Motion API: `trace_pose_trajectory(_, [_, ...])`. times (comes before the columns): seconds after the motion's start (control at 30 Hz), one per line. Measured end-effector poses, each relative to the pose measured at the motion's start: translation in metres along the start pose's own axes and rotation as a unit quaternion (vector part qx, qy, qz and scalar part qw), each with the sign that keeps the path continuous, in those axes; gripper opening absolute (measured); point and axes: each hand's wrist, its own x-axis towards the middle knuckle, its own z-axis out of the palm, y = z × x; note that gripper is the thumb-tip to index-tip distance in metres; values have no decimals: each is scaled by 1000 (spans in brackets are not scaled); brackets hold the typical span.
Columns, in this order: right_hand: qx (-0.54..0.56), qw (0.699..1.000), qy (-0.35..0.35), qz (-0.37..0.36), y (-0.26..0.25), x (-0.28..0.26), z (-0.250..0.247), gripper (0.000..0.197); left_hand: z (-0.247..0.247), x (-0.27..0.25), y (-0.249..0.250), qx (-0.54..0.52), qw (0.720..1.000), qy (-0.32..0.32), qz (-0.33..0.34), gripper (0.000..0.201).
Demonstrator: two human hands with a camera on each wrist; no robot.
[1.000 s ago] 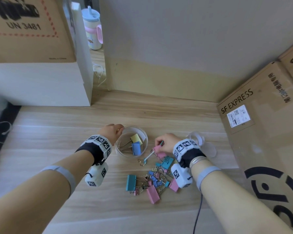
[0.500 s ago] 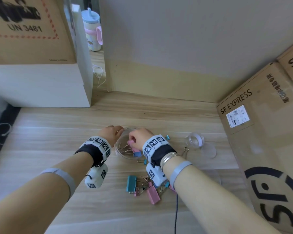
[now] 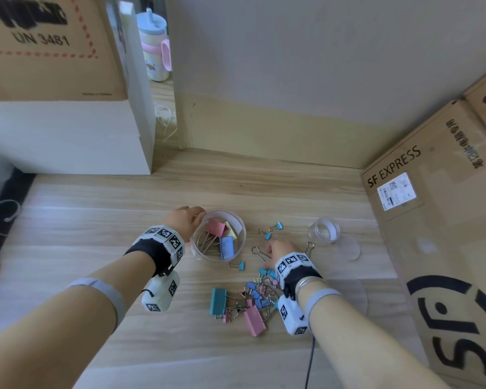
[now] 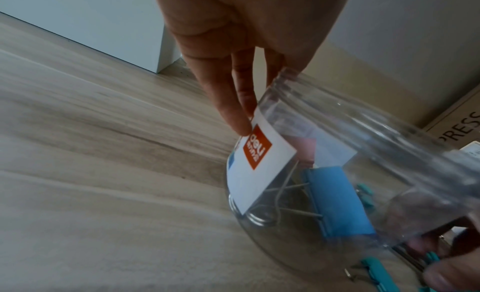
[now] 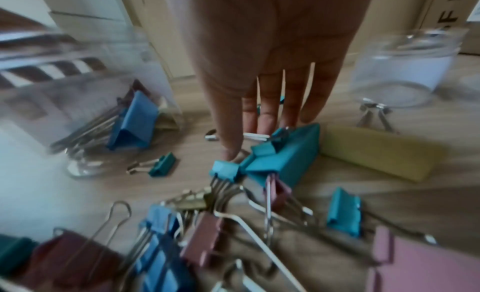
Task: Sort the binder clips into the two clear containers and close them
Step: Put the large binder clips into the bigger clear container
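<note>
On the desk: large clear container, open, holding pink, blue and yellow clips; left hand grips its rim. Loose binder clips heaped just beside; right hand, fingers straight, touches a teal clip. Small clear container stands apart, open.

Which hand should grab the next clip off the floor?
The right hand. Its straight fingers already hang over the loose pile of coloured binder clips, fingertips near a big teal clip. The left hand is busy holding the large clear plastic container steady.
</note>
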Motion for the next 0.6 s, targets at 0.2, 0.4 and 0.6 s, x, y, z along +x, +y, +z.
trace_pose_trajectory(0.2, [71,996,52,-24,-4,-8,-2,12,1,-1,2,-2,1000,5,1,35])
trace_pose_trajectory(0.4, [282,941,168,-79,-30,-38,-66,8,1,-4,3,5,1000,8,-3,35])
trace_pose_trajectory(0.6, [179,968,115,-135,-94,-47,-70,18,-1,-8,4,-13,1000,5,-12,35])
